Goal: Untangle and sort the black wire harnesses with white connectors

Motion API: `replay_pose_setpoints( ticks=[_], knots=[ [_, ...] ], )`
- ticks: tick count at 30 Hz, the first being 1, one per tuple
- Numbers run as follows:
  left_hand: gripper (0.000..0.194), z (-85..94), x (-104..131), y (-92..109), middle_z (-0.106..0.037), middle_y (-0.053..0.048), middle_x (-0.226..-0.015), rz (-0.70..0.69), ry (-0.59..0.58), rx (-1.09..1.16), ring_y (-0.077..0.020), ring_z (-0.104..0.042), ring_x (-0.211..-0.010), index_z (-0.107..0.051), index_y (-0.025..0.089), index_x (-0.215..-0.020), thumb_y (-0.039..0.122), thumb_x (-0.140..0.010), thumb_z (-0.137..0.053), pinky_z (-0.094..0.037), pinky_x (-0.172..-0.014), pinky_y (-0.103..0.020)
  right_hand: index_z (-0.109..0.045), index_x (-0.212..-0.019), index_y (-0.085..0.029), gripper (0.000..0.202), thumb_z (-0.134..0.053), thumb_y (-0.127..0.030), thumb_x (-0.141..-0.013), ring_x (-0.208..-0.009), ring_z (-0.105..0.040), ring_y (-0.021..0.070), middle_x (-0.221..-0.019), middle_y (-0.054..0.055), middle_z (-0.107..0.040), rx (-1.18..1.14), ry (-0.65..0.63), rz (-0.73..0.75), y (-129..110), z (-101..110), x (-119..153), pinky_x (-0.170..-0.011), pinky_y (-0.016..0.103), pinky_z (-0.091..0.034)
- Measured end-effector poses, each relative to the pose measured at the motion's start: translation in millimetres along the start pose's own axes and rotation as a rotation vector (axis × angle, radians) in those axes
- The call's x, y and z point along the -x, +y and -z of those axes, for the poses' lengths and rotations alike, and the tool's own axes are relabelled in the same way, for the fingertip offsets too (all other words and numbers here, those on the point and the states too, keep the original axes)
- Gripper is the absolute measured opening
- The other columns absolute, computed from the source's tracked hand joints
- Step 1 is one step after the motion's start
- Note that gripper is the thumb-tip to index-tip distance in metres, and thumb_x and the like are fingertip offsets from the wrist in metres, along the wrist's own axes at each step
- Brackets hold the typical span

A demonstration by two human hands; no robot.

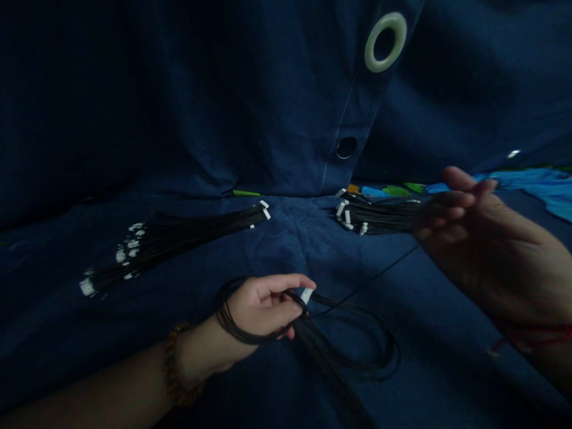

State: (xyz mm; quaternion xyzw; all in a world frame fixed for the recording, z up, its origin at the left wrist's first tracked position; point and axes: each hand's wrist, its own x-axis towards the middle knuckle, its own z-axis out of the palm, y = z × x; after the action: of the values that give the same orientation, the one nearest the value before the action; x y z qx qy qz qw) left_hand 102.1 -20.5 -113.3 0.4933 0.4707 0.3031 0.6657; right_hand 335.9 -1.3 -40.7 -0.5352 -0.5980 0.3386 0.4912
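My left hand point(263, 310) is closed on a bundle of thin black cables point(330, 363) with a white connector point(307, 295) at the fingertips. Loops of the cable pass around the back of this hand and wrist, and another loop spreads to its right. One thin black strand point(379, 274) runs taut up towards my right hand point(482, 238). That hand is raised at the right, palm towards me, its fingers smeared by motion. Whether it grips the strand cannot be made out.
A bundle of black cables point(192, 232) with white connectors at both ends lies on the dark blue cloth point(286, 250) at the left. Another bundle point(379, 214) lies behind my right hand. Hanging blue fabric with a pale ring point(367, 56) rises at the back.
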Motion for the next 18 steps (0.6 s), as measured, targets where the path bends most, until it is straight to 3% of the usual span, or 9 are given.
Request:
replay_pose_setpoints(
  ticks=[2,5,7,10,12,18],
  knots=[
    [0.031,-0.5,0.7,1.0,-0.058,0.002,-0.064,0.024,0.026,-0.001,-0.0034,-0.049,-0.041,-0.061,0.016,-0.100,0.014,-0.070,-0.056,-0.034,-0.038,-0.014,-0.045,-0.111,-0.032,0.032,-0.021,-0.039,-0.091,-0.071,-0.060,0.0081,-0.093,-0.001,-0.061,-0.001,-0.056,-0.040,-2.8,-2.5,6.1,-0.056,0.018,-0.043],
    [0.032,-0.8,1.6,2.1,-0.059,0.002,-0.064,0.035,0.041,0.013,-0.0028,-0.048,-0.041,-0.062,0.016,-0.099,0.013,-0.068,-0.057,-0.035,-0.039,-0.014,-0.051,-0.081,-0.022,0.015,-0.043,-0.033,-0.084,-0.048,-0.057,0.0077,-0.068,-0.002,-0.063,-0.082,-0.431,-0.153,-4.2,-16.3,26.8,-0.047,0.018,-0.043],
    [0.032,-0.5,1.6,2.0,-0.059,0.003,-0.064,0.032,0.031,0.029,-0.0024,-0.049,-0.041,-0.061,0.017,-0.099,0.012,-0.069,-0.057,-0.035,-0.038,-0.013,-0.050,-0.073,-0.019,0.017,-0.044,-0.031,-0.084,-0.050,-0.059,0.0103,-0.061,-0.001,-0.062,0.079,-0.625,-0.196,-3.6,-28.1,44.0,-0.047,0.019,-0.045],
    [0.030,0.4,1.7,2.1,-0.060,0.002,-0.066,0.035,0.010,0.039,-0.0024,-0.049,-0.040,-0.061,0.018,-0.100,0.013,-0.071,-0.056,-0.034,-0.038,-0.012,-0.050,-0.066,-0.020,0.023,-0.041,-0.030,-0.084,-0.044,-0.052,0.0099,-0.052,-0.002,-0.056,0.470,-0.615,0.004,-1.9,-41.5,62.9,-0.041,0.019,-0.038],
    [0.030,1.0,2.9,3.1,-0.061,0.002,-0.066,0.044,-0.010,0.033,-0.0022,-0.049,-0.040,-0.061,0.018,-0.100,0.013,-0.071,-0.056,-0.035,-0.038,-0.012,-0.050,-0.065,-0.021,0.023,-0.041,-0.029,-0.084,-0.041,-0.048,0.0093,-0.051,-0.003,-0.053,0.611,-0.604,0.106,-0.7,-45.9,67.1,-0.039,0.019,-0.033],
    [0.029,2.7,6.7,5.3,-0.060,0.002,-0.068,0.039,-0.072,0.055,-0.0029,-0.049,-0.042,-0.062,0.019,-0.098,0.016,-0.069,-0.060,-0.038,-0.041,-0.014,-0.051,-0.069,-0.021,0.022,-0.038,-0.028,-0.086,-0.043,-0.047,0.0087,-0.054,-0.003,-0.053,0.630,-0.619,0.127,3.2,-47.8,63.2,-0.040,0.019,-0.032]
  ],
)
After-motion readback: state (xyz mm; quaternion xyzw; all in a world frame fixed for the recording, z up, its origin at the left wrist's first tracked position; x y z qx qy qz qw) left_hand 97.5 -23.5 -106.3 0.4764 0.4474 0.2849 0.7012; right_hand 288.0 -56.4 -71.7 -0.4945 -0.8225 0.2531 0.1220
